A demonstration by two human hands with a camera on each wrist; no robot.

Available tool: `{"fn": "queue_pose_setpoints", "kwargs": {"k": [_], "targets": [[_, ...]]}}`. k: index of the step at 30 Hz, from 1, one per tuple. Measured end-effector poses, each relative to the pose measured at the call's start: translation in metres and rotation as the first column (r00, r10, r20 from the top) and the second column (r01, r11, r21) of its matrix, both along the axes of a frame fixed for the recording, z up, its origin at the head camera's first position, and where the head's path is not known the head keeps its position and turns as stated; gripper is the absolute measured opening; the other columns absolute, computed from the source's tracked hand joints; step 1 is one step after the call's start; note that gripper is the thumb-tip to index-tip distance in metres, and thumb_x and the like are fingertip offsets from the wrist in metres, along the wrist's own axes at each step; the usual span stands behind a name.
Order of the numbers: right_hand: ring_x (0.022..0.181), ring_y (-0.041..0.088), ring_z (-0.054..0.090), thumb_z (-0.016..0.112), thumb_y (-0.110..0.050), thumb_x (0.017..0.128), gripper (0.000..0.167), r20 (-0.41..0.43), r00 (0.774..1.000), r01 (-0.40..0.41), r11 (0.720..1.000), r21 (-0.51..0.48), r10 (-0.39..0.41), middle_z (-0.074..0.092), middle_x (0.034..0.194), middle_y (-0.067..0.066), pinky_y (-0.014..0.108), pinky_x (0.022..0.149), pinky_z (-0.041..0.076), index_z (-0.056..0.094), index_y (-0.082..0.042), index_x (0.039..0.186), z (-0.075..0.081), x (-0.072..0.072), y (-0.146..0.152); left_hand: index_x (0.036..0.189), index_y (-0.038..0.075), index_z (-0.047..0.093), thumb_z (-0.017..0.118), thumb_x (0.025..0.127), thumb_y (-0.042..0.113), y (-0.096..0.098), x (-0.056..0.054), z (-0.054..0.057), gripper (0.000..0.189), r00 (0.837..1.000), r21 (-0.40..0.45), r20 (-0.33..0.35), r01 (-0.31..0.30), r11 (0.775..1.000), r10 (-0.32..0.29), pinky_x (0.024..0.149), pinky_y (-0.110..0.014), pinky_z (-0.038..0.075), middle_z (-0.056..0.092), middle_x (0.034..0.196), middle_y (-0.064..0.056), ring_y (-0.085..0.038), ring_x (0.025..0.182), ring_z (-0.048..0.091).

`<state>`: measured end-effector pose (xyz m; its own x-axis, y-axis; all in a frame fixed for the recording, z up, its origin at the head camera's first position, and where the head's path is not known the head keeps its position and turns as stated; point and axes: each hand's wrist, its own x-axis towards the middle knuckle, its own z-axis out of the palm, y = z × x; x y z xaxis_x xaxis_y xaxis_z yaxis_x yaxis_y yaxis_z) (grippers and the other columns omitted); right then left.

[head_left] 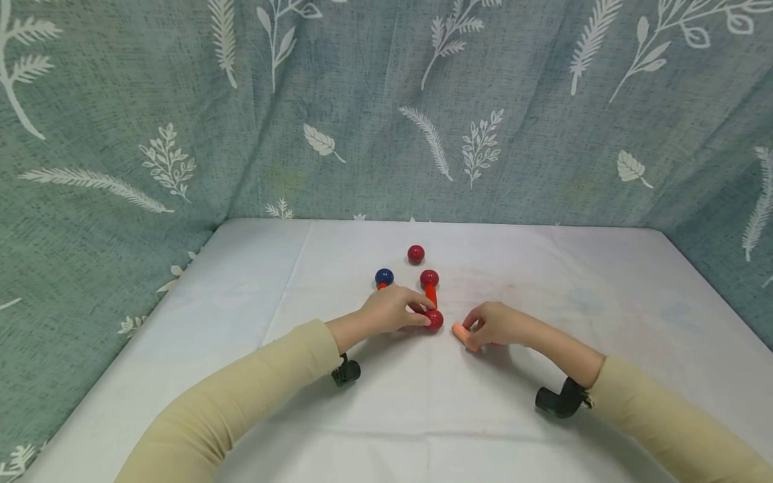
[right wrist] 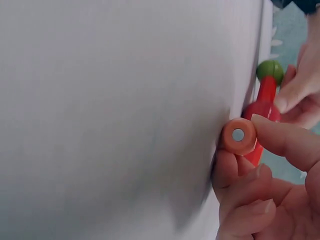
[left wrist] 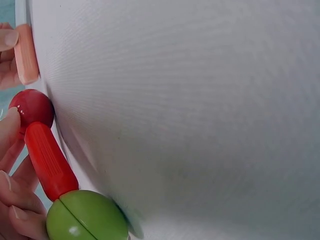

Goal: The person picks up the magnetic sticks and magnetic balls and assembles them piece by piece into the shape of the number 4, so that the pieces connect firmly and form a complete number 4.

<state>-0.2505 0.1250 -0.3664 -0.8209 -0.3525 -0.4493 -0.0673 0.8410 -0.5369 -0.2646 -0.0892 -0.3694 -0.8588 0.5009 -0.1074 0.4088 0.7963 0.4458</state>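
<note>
My left hand [head_left: 392, 310] pinches a red ball [head_left: 433, 320] between thumb and fingers. A red rod [head_left: 431, 295] runs from that ball to a farther red ball [head_left: 429, 278]. In the left wrist view another red rod [left wrist: 50, 160] links the pinched ball to a green ball [left wrist: 87, 215], which the left hand covers in the head view. My right hand [head_left: 501, 325] pinches an orange rod [head_left: 463, 335] just right of the pinched ball. The rod's end, with a round silvery centre, faces the right wrist camera.
Behind the left hand is a blue ball [head_left: 384, 277] with a red rod at its near side. A loose red ball [head_left: 416, 254] lies farther back. The white-covered table [head_left: 543, 268] ends at a green leaf-patterned curtain [head_left: 374, 121]. Something red peeks out under the right hand.
</note>
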Motion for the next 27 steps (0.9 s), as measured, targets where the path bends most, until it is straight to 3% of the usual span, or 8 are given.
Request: {"fn": "queue_pose_setpoints", "kwargs": {"k": [3,8,13,18,27], "targets": [[0.069,0.015,0.051,0.070,-0.016,0.076,0.034,0.018,1.000,0.021,0.999,-0.033,-0.020,0.059,0.090,0.003,0.026,0.061,0.044,0.064,-0.007,0.108,-0.001,0.005,-0.006,0.112,0.024,0.067,0.069,0.081,0.032,0.000,0.000,0.000,0.032,1.000,0.000,0.002,-0.004,1.000,0.004,0.062,-0.020,0.041,0.066,0.106,0.005,-0.010,0.084,0.053],[0.060,0.012,0.043,0.069,-0.016,0.077,0.030,0.076,0.991,0.120,0.987,-0.107,-0.113,0.055,0.078,0.001,0.022,0.053,0.036,0.065,-0.008,0.105,-0.003,0.015,-0.015,0.111,0.025,0.068,0.069,0.080,0.033,0.000,0.000,0.001,0.031,1.000,-0.005,-0.010,-0.001,1.000,0.001,0.064,-0.020,0.042,0.066,0.107,0.005,-0.010,0.085,0.054],[0.051,0.011,0.038,0.069,-0.020,0.078,0.033,0.116,0.974,0.210,0.966,-0.154,-0.193,0.056,0.077,0.000,0.021,0.049,0.031,0.063,-0.007,0.108,-0.005,0.022,-0.022,0.110,0.025,0.068,0.069,0.080,0.033,0.000,0.001,0.000,0.031,1.000,0.000,-0.026,0.006,1.000,-0.006,0.061,-0.020,0.041,0.066,0.107,0.004,-0.010,0.082,0.053],[0.042,0.011,0.032,0.067,-0.019,0.079,0.032,0.131,0.971,0.221,0.955,-0.200,-0.197,0.054,0.066,0.000,0.020,0.045,0.028,0.062,-0.005,0.108,-0.006,0.023,-0.024,0.109,0.025,0.068,0.070,0.080,0.032,-0.001,0.001,0.000,0.030,1.000,0.005,-0.029,0.006,1.000,-0.006,0.058,-0.020,0.039,0.066,0.106,0.004,-0.010,0.079,0.053],[0.044,0.011,0.034,0.069,-0.021,0.079,0.029,0.153,0.969,0.222,0.954,-0.199,-0.193,0.050,0.060,-0.001,0.020,0.045,0.029,0.063,-0.007,0.104,-0.008,0.023,-0.030,0.108,0.024,0.069,0.069,0.080,0.032,0.000,0.002,0.001,0.030,1.000,0.007,-0.027,0.002,1.000,-0.002,0.057,-0.019,0.038,0.067,0.105,0.004,-0.010,0.076,0.051]]}}
